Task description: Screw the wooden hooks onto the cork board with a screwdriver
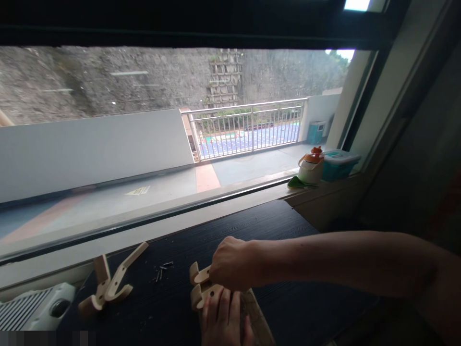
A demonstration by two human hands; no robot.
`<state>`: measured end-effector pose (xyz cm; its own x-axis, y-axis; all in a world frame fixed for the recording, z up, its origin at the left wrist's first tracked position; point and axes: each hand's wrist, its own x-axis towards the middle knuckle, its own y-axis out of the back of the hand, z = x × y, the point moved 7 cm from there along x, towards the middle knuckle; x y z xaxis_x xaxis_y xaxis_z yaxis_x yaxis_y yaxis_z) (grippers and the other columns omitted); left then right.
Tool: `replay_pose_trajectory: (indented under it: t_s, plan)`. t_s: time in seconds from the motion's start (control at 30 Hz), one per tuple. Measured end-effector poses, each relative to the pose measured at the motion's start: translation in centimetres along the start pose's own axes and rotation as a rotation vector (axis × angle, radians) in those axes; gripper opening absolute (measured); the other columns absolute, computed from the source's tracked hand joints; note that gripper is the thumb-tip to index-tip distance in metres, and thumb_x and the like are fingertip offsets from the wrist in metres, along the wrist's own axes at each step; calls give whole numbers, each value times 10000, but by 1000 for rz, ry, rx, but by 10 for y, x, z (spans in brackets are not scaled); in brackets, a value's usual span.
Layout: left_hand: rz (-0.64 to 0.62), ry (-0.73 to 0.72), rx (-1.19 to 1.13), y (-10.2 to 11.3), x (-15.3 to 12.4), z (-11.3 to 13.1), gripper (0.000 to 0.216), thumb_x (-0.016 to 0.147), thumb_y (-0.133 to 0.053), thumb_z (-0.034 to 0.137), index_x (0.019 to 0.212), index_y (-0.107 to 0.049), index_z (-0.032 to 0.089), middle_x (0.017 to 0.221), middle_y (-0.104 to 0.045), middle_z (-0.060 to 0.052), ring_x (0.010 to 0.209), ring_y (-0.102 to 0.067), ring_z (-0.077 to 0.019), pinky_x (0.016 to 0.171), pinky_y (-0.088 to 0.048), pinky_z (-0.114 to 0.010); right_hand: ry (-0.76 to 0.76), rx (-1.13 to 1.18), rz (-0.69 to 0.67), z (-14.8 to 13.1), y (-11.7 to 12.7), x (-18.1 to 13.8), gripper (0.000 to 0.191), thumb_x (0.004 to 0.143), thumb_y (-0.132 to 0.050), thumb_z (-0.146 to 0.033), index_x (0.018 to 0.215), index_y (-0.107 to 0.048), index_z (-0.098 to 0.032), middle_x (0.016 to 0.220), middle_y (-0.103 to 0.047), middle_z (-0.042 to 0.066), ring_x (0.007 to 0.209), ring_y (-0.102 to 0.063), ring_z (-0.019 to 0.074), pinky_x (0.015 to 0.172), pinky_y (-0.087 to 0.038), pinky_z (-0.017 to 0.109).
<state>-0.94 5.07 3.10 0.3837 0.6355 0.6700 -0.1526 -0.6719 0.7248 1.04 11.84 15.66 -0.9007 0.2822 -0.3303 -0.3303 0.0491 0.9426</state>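
Note:
Two pale wooden hooks, a far one [200, 274] and a near one [196, 298], lie side by side on the dark table, their curled ends pointing left. My left hand [221, 315] rests over the near hook and holds it down, fingers close together. Under and beside that hand, a wooden board [260, 317] shows its right edge. My right hand [232, 264] is closed in a fist just above the far hook, knuckles up; its fingertips and anything in them are hidden. Several screws or nails [162, 271] lie loose to the left of the hooks.
More wooden hooks [108, 286] lie crossed at the table's left end. A white slatted appliance [38, 307] stands beside the dark table [173, 307]. On the windowsill are a bottle with an orange lid [310, 168] and a teal box [340, 166]. The window runs along the far side.

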Motion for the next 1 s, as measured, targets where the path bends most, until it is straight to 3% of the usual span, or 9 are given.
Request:
replay_pose_trajectory:
  t_s: [0.33,0.5,0.73,1.0]
  plan:
    - [-25,-13,-36,4,6,1,283,768,-545,241,1030,-615,160,1113,-656,-107,1046,-597,-253,882,-469,-413,-231,94,-87,22,-3,-3,223,800,-487,-233,868,-685,-155,813,-705,93,808,-668,224,559,-452,281]
    - [8,-23,1,5,5,4,276,760,-529,220,1014,-613,151,1093,-659,-112,1008,-606,-264,858,-473,-442,-154,20,-73,11,9,-5,183,743,-565,-193,894,-663,-157,801,-703,88,783,-665,217,580,-454,286]
    - [-9,-10,-14,1,2,2,289,765,-531,241,1029,-615,158,1069,-663,-98,1002,-605,-258,869,-467,-432,-25,-15,-7,2,4,1,177,776,-497,-80,809,-655,-153,775,-693,63,758,-655,178,545,-428,257]
    - [6,-8,-26,1,3,1,283,766,-523,260,1020,-610,171,1059,-675,-99,988,-617,-250,870,-461,-433,-250,72,-86,24,1,1,237,828,-475,-242,889,-686,-152,846,-703,109,835,-665,224,575,-468,283]
